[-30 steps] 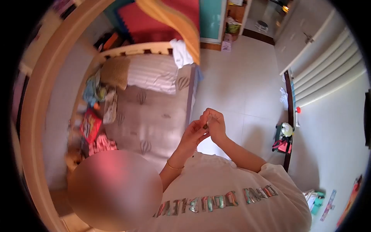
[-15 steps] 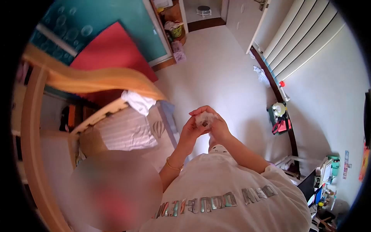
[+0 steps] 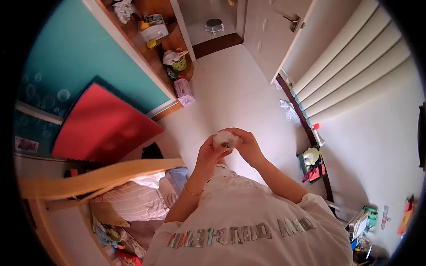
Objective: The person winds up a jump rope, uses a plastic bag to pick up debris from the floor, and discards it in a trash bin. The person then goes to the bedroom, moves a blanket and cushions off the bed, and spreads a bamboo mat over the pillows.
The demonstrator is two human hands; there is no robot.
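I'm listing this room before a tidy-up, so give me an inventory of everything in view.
Crumpled piece: one, white with brown patch, centre
Bubble-patterned panel: one, teal, upper left
Board: one, red, left
Shelf unit: one, brown, top left
Basket: one, green, on shelf unit
Box: one, lilac, beside shelf unit
Stool: one, dark-topped, top centre
Door: one, whitish, upper right
Blinds: one set, cream, upper right
Crumpled floor item: one, whitish, right
Filled container: one, dark green, right
Bed frame: one, light wood, lower left
Striped pillow: one, pale, lower left
Other clutter: uncounted, mixed, lower right
Shirt: one, white, bottom centre
Bracelet: one, gold, left forearm
Left hand: one, bare, holding crumpled piece
Right hand: one, bare, holding crumpled piece
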